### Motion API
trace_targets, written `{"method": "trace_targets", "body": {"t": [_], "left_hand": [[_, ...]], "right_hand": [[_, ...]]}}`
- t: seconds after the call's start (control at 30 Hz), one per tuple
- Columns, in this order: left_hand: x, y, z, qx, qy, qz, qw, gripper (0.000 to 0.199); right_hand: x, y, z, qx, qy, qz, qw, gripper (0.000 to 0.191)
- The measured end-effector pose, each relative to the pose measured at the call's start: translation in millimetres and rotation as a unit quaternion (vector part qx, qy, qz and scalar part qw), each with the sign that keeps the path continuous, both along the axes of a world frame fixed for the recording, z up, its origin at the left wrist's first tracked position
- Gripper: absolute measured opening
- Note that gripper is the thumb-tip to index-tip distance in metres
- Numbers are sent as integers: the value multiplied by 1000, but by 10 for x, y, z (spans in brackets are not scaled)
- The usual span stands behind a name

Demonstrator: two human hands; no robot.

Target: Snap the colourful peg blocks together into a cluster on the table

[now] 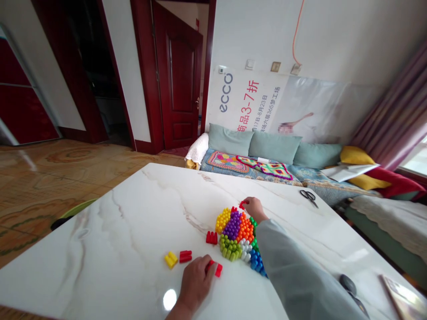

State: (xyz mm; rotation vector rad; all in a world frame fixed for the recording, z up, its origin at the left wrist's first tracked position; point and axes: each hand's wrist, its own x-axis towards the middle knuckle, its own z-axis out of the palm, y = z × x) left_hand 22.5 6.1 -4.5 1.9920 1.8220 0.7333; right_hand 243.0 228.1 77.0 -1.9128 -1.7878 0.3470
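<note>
My left hand (197,280) is low over the table, its thumb and fingers pinching a red plastic block (218,269). My right hand (254,209) reaches past the far side of a cluster of coloured knobbly blocks, closed on a small red block (242,204). The cluster holds yellow blocks (223,219), purple blocks (232,225), orange blocks (245,228), lime green blocks (230,247), white blocks (246,250) and blue blocks (257,262). My right sleeve covers part of its right side. Loose nearby lie one red block (211,238), another red block (186,256) and a yellow block (171,260).
Everything rests on a white marbled table (133,222). Black-handled scissors (309,197) lie near its far right corner. A dark object (348,283) and a flat rectangular item (402,298) sit at the right. Behind the table stands a sofa with cushions (273,146).
</note>
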Motion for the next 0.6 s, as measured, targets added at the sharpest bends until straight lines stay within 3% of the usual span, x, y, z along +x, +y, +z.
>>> {"method": "trace_targets", "body": {"t": [0.13,0.3,0.47,0.6], "left_hand": [[2,-3,5,-9,-5,4,1000,29],[-2,-8,19,-11,-7,5,1000,28],[1,1,15,-4,-3,4,1000,29],[-2,9,-1,2,-16,2,1000,28]], "right_hand": [[-103,139,-168,-52,-44,-4,998,19],[-114,106,-215,-75,-79,1,994,21],[-85,-6,-62,-61,-87,8,994,17],[-135,-311,174,18,-76,9,997,28]]}}
